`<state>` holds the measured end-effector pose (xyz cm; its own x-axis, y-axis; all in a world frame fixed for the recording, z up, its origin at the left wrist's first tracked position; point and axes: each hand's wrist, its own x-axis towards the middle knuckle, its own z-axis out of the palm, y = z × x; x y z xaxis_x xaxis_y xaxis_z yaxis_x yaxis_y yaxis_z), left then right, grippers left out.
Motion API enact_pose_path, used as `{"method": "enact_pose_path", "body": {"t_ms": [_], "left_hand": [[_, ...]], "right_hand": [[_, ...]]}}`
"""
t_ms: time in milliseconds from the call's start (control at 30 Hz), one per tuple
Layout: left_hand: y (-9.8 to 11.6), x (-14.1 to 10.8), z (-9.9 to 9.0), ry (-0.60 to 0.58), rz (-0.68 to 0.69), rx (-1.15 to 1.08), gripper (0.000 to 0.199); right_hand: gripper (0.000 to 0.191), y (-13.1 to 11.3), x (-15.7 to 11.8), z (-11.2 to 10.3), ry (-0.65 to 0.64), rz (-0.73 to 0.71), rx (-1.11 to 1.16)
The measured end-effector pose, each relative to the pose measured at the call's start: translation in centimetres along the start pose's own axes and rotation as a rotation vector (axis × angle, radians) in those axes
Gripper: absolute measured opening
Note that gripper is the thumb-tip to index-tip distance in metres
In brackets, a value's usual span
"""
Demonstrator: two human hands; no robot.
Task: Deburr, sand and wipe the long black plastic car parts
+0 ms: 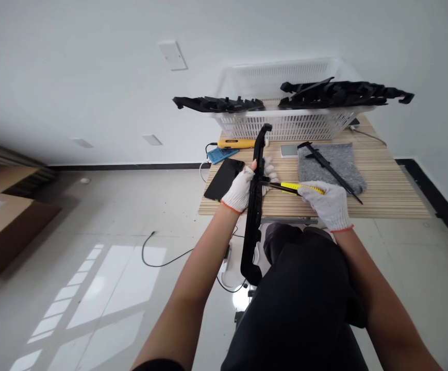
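My left hand [239, 190], in a white knit glove with the thumb tip bare, is wrapped around the middle of a long black plastic bracket [253, 216]. The bracket stands out lengthwise over the table's front edge, its hooked lower end near my knee. From the right, my right hand [327, 204], gloved too, grips a slim yellow-and-black hand tool [291, 188]. Its narrow dark tip meets the side of the bracket, or comes very close; its exact kind is unclear. A black caliper [330, 167] rests on a folded grey cloth [342, 159] beyond that hand.
Behind stands a white plastic basket [285, 126] with several black brackets [335, 95] across its rim. On the wooden table [394, 190] lie a yellow corded tool [236, 144], a blue item [222, 154] and a dark flat panel [224, 180]. Cables [169, 263] trail over the floor.
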<state>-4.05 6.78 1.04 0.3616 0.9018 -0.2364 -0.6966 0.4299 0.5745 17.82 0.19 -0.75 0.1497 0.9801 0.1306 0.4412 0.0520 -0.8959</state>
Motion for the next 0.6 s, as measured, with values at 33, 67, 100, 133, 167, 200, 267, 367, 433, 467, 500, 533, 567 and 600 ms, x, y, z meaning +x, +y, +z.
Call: {"method": "enact_pose_path", "body": {"t_ms": [33, 67, 100, 133, 167, 200, 267, 367, 433, 467, 500, 533, 567, 600], "left_hand": [[-0.01, -0.05, -0.02, 0.009, -0.011, 0.025, 0.030], [-0.03, -0.12, -0.03, 0.018, -0.015, 0.049, 0.029], [-0.07, -0.21, -0.04, 0.019, -0.010, 0.067, 0.028], [-0.13, -0.31, -0.06, 0.008, 0.000, 0.079, 0.029], [-0.19, -0.40, -0.11, -0.015, 0.014, 0.089, 0.032], [-0.25, -0.47, -0.19, -0.049, 0.025, 0.100, 0.037], [-0.38, -0.52, -0.47, -0.115, 0.020, 0.136, 0.046], [-0.45, -0.41, -0.92, -0.133, 0.022, 0.205, 0.040], [-0.36, -0.33, -0.99, -0.119, 0.021, 0.240, 0.027], [-0.28, -0.34, -0.92, -0.115, 0.016, 0.243, 0.023], [-0.19, -0.37, -0.78, -0.114, 0.012, 0.233, 0.021], [-0.10, -0.42, -0.59, -0.112, 0.010, 0.211, 0.019], [-0.02, -0.47, -0.37, -0.106, 0.009, 0.180, 0.016], [0.04, -0.52, -0.15, -0.096, 0.010, 0.147, 0.011]], "right_hand": [[0.046, 0.05, 0.02, 0.01, 0.019, 0.000, 0.013], [0.045, 0.08, 0.03, 0.03, 0.044, 0.003, 0.034], [0.045, 0.10, 0.04, 0.04, 0.073, 0.006, 0.057], [0.045, 0.13, 0.04, 0.07, 0.102, 0.004, 0.068], [0.046, 0.15, 0.05, 0.11, 0.131, 0.002, 0.075], [0.046, 0.17, 0.05, 0.17, 0.158, 0.004, 0.081], [0.046, 0.19, 0.10, 0.31, 0.203, 0.020, 0.106], [0.046, 0.12, 0.26, 0.52, 0.245, 0.079, 0.199], [0.046, -0.02, 0.37, 0.56, 0.258, 0.127, 0.285], [0.045, -0.10, 0.41, 0.53, 0.267, 0.151, 0.325], [0.044, -0.17, 0.42, 0.47, 0.279, 0.172, 0.361], [0.043, -0.22, 0.41, 0.39, 0.289, 0.189, 0.390], [0.041, -0.24, 0.36, 0.29, 0.291, 0.199, 0.409], [0.040, -0.25, 0.29, 0.19, 0.280, 0.202, 0.417]]}}
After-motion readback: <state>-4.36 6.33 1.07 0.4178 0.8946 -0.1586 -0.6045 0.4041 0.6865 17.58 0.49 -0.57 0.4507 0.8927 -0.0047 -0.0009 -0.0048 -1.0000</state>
